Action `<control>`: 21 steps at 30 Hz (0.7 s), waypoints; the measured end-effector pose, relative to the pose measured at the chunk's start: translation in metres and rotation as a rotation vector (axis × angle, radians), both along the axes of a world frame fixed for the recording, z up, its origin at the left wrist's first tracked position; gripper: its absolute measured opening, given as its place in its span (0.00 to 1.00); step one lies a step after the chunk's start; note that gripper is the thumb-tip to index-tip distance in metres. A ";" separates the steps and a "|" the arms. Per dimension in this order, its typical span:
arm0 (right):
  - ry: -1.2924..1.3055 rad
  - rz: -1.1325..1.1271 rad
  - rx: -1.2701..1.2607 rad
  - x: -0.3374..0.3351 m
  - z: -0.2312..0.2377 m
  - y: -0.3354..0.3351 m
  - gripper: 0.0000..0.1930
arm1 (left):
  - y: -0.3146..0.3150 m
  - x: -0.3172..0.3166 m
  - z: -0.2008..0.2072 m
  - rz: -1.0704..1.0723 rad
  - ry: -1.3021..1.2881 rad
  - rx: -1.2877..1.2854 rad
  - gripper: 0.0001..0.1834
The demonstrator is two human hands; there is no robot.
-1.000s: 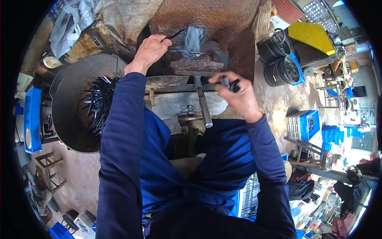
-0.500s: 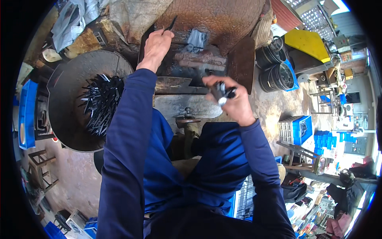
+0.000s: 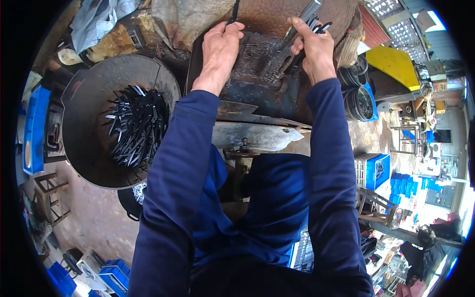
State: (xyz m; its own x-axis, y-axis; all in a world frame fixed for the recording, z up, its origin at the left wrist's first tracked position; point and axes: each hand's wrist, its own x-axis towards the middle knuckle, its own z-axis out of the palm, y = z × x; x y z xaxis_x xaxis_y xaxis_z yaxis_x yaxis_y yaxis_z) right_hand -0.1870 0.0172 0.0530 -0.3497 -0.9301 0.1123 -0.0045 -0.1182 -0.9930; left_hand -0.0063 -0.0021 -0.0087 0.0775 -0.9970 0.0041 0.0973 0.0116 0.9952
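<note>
My left hand is closed round a thin black strip-like piece, which points away from me above the wet brown trough. To its right, my right hand grips a bundle of narrow metal pieces, some dark and some shiny. A dark loop sticks out beside the thumb. The exact kind of these pieces cannot be made out, and my fingers hide their lower ends. Many black, slender metal pieces lie heaped in a large round metal pan at my left.
Below the trough's near edge is a valve handle, close to my knees. Black buckets and a yellow guard stand at the right. A blue crate is farther right, and a wooden stool is at the left.
My right hand has moved forward and up over the trough's right side with the metal bundle. My left hand has shifted slightly right and forward, keeping the black piece. The view has shifted too.
</note>
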 end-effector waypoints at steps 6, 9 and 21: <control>-0.057 0.037 -0.092 -0.005 -0.008 -0.015 0.09 | 0.007 -0.012 0.005 -0.069 0.181 0.098 0.15; -0.100 0.027 -0.113 -0.003 -0.010 -0.016 0.07 | 0.009 -0.018 0.007 -0.095 0.283 0.151 0.15; -0.667 -0.148 -0.071 0.023 0.002 0.028 0.09 | 0.039 -0.054 0.019 -0.298 0.771 0.425 0.12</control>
State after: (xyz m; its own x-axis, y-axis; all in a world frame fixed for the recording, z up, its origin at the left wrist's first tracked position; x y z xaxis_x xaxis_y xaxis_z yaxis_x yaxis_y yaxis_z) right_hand -0.1639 0.0455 0.0554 -0.4878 -0.8657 -0.1124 0.5845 -0.2283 -0.7786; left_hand -0.0601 0.0371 0.0102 -0.3527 -0.8820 -0.3124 0.6739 -0.4711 0.5691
